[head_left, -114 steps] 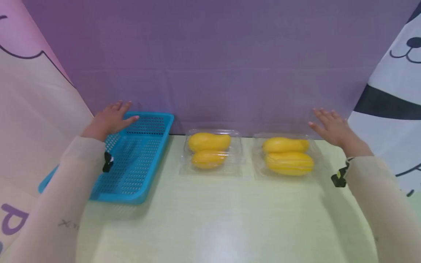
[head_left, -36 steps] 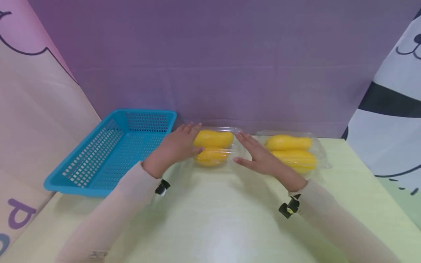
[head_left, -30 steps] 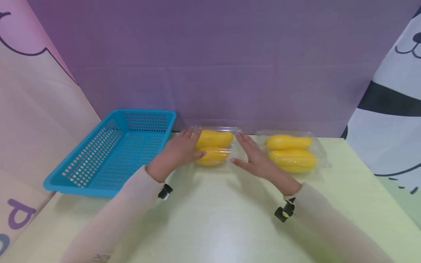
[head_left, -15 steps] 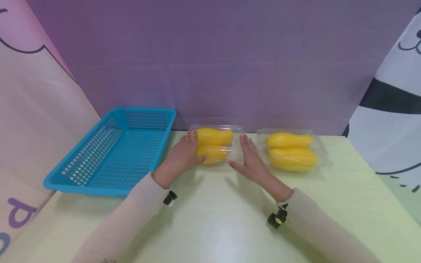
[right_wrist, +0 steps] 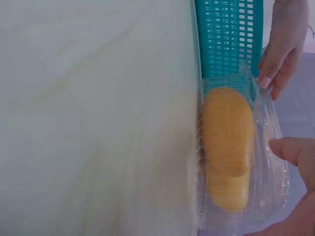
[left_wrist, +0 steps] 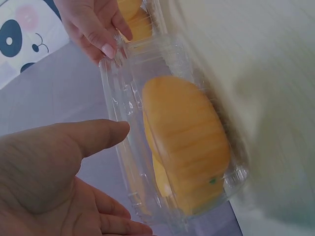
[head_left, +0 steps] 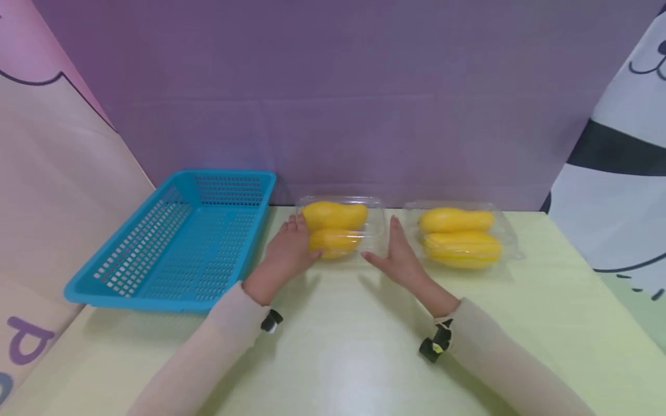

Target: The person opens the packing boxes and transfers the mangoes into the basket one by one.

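Note:
In the head view, a clear plastic clamshell box [head_left: 376,228] holds two smooth, elongated yellow fruits [head_left: 335,216], one behind the other. My left hand [head_left: 288,245] is at the box's left end, fingers extended and thumb toward the front. At its right end is my right hand [head_left: 400,257], with fingers straight and thumb spread wide. Both wrist views show the thumbs at or very near the rim of the box [left_wrist: 140,64]; firm contact cannot be told. The yellow fruits [right_wrist: 228,132] stay visible through the clear plastic.
A blue perforated basket [head_left: 250,242] stands to the left of the box. To the right is a second clear box [head_left: 507,237] with two more yellow fruits [head_left: 460,249]. Behind the pale table [head_left: 338,346] hangs a purple cloth [head_left: 333,104].
Both hands have come in from the far sides to the two ends of the middle box. Over the last second they settle lower along its ends, while the box stays nearly in place.

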### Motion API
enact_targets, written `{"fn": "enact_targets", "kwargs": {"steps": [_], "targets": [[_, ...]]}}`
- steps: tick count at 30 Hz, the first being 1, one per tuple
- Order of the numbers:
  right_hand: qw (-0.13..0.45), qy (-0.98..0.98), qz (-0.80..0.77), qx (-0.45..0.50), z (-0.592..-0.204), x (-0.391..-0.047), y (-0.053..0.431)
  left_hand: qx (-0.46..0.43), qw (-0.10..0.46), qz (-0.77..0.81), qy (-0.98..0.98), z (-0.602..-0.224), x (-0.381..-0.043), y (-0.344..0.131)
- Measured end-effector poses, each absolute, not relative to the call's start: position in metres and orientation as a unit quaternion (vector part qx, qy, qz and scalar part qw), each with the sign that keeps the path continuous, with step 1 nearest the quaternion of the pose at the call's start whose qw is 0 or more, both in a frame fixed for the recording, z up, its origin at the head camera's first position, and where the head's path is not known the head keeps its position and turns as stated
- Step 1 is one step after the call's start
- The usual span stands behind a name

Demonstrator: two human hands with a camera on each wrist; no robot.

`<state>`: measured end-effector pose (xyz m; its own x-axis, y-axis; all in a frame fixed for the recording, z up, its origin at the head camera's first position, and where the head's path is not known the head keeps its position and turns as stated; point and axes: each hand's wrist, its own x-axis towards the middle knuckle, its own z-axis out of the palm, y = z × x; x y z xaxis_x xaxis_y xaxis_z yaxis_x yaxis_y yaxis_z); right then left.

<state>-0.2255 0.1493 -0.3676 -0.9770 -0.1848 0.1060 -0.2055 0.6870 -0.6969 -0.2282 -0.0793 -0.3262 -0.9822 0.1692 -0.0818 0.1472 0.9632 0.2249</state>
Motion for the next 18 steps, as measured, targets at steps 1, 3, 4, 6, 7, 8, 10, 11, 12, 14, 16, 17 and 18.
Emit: {"fn": "enact_targets", "kwargs": {"steps": [1, 3, 4, 6, 7, 8, 10, 11, 12, 14, 16, 17, 18], "targets": [[0.011, -0.916, 0.389, 0.102, -0.3688, -0.2261, 0.1491, 0.078, 0.048, 0.112, 0.989, -0.327, -0.2281, -0.0795], [0.001, -0.909, 0.406, 0.093, -0.3709, -0.2271, 0.1488, 0.079, 0.043, 0.114, 0.989, -0.3285, -0.228, -0.08], [-0.005, -0.905, 0.417, 0.088, -0.3716, -0.2274, 0.1488, 0.078, 0.04, 0.116, 0.989, -0.3289, -0.2282, -0.0801], [-0.017, -0.896, 0.436, 0.078, -0.3723, -0.2276, 0.1482, 0.08, 0.034, 0.117, 0.989, -0.3299, -0.2289, -0.0803], [-0.023, -0.892, 0.446, 0.072, -0.3727, -0.2278, 0.1477, 0.08, 0.031, 0.119, 0.989, -0.3303, -0.2293, -0.0804], [-0.03, -0.889, 0.453, 0.066, -0.373, -0.2281, 0.1473, 0.08, 0.03, 0.123, 0.989, -0.3308, -0.2298, -0.0805], [-0.038, -0.883, 0.465, 0.054, -0.3733, -0.2286, 0.1463, 0.079, 0.026, 0.131, 0.988, -0.3314, -0.2305, -0.0804], [-0.041, -0.881, 0.469, 0.05, -0.3736, -0.229, 0.1458, 0.082, 0.025, 0.133, 0.987, -0.3318, -0.2308, -0.0804], [-0.043, -0.878, 0.474, 0.046, -0.374, -0.2297, 0.1455, 0.083, 0.023, 0.138, 0.987, -0.3319, -0.2307, -0.0805], [-0.046, -0.875, 0.481, 0.043, -0.3746, -0.2307, 0.1447, 0.084, 0.021, 0.146, 0.986, -0.3331, -0.2312, -0.0808], [-0.05, -0.87, 0.489, 0.039, -0.3748, -0.2315, 0.1443, 0.085, 0.019, 0.151, 0.985, -0.3344, -0.2321, -0.0813], [-0.053, -0.869, 0.49, 0.038, -0.3749, -0.2319, 0.1441, 0.085, 0.019, 0.152, 0.984, -0.3352, -0.2326, -0.0816], [-0.057, -0.867, 0.494, 0.035, -0.3748, -0.2322, 0.1442, 0.085, 0.018, 0.153, 0.984, -0.336, -0.2333, -0.0819]]}}
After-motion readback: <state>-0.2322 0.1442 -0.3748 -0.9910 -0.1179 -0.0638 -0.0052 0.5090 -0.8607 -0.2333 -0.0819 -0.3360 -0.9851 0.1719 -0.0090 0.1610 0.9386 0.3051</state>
